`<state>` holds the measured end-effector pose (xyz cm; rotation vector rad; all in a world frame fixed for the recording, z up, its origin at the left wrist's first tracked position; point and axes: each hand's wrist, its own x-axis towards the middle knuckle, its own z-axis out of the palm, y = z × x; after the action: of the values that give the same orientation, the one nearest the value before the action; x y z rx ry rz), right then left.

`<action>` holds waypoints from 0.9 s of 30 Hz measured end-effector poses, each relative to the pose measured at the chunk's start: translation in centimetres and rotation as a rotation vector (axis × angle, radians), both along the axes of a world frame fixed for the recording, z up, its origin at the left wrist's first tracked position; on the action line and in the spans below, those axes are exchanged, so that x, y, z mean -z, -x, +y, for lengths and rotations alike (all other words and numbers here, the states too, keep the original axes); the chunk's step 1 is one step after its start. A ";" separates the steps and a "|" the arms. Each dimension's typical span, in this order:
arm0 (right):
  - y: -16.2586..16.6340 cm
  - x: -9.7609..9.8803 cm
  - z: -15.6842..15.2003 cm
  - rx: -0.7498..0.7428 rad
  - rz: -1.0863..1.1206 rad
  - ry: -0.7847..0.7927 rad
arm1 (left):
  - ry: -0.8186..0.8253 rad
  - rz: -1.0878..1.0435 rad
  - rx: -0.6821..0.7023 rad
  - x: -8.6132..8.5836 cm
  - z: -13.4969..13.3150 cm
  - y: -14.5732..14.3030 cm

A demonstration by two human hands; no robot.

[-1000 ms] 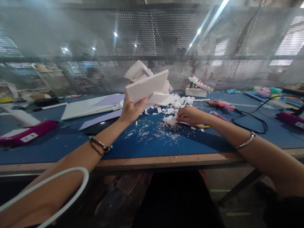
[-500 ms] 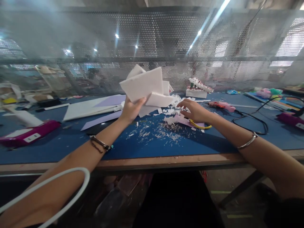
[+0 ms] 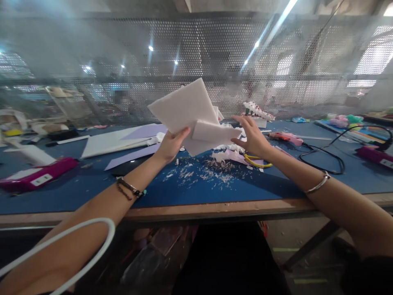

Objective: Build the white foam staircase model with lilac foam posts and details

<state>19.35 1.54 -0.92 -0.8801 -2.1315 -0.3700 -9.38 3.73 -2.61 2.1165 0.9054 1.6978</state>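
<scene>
My left hand (image 3: 172, 144) is closed on a white foam-board construction (image 3: 186, 104) made of several flat pieces set at angles. It is held up above the table, and its far side is hidden. My right hand (image 3: 251, 135) is open, fingers apart, close to the right tip of the lower white piece; a small gap seems to lie between them. Under the right hand lie yellow-handled scissors (image 3: 259, 162) on a strip of light purple sheet (image 3: 235, 155). White scraps (image 3: 220, 157) and fine shavings (image 3: 215, 174) are scattered below the construction.
White and purple sheets (image 3: 107, 141) lie at left, beside a magenta box (image 3: 39, 174). A pink glue gun (image 3: 287, 138) with a black cable (image 3: 339, 164) rests at right. Behind it stands a small white model with red dots (image 3: 258, 111). A perforated metal screen (image 3: 196, 53) closes the back.
The white construction has tilted and moved slightly left and toward me in my left hand. My right hand has lifted off the scissors area, its fingers spreading toward the construction.
</scene>
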 end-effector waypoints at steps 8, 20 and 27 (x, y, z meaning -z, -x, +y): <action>0.0 -0.3 0.0 0.033 -0.085 0.222 | 0.083 -0.119 0.042 -0.2 -0.6 -0.5; 0.3 -0.5 -0.7 0.139 -0.207 0.137 | 0.062 -0.089 0.050 -0.4 -0.7 -0.3; 0.6 -0.5 -1.4 0.180 -0.272 0.096 | 0.059 -0.095 0.056 -0.5 -0.7 -0.1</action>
<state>18.79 0.13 -0.45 -1.1361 -2.3403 -0.5071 -9.23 3.04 -2.13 1.9868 0.8506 1.7064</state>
